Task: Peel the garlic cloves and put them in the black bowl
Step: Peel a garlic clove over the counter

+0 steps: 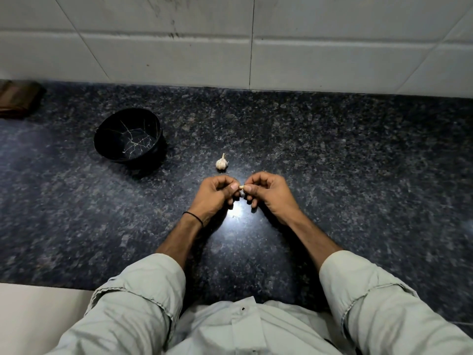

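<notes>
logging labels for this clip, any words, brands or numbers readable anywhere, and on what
None: no readable text in the head view.
The round black bowl shows only pale crack-like lines inside, no lettering.
The white garlic bulb, speckled dark stone counter and white wall tiles carry no marks that read as text.
The brown object at the far left edge is too blurred to tell.

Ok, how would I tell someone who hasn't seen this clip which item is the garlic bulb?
Start at the dark speckled countertop below the white tiled wall. Near its middle, just beyond the left hand and right hand, stands the garlic bulb, right of the black bowl. It is the only small, pale, papery thing resting on the counter, with a pointed stem tip; the clove is pinched between the fingers.
</notes>
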Motion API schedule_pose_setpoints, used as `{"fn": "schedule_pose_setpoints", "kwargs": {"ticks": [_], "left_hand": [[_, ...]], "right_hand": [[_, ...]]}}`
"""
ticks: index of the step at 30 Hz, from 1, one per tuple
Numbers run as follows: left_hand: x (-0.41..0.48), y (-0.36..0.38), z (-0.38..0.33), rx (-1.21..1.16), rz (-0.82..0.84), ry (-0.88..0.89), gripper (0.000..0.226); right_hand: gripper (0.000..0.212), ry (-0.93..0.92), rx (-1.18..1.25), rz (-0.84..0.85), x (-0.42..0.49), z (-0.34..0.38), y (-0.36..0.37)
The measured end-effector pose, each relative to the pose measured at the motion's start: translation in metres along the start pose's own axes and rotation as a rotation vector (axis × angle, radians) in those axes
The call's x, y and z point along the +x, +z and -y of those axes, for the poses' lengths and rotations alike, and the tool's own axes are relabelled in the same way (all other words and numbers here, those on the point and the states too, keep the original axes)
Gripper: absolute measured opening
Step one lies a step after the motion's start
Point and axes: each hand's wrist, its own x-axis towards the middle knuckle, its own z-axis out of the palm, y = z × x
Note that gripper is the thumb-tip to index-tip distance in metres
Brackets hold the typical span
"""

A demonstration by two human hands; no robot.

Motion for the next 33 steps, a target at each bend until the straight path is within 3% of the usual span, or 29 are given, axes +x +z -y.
{"fn": "schedule_pose_setpoints", "kwargs": {"ticks": [16,28,33], "left_hand": [[0.002,-0.005,-0.005,0.082,0.061,-0.006,0.010],[0.011,-0.014,-0.001,0.099,0.147,-0.052,0.011],[0.010,-0.012,-0.002,0.096,0.110,-0.054,0.012]], "right_hand": [[0.007,0.013,-0.150,0.035,-0.001,0.004,0.000],[0.011,0.041,-0.285,0.167,0.005,0.005,-0.007],[0.011,0.010,-0.242,0.095,-0.002,0.008,0.001]]}}
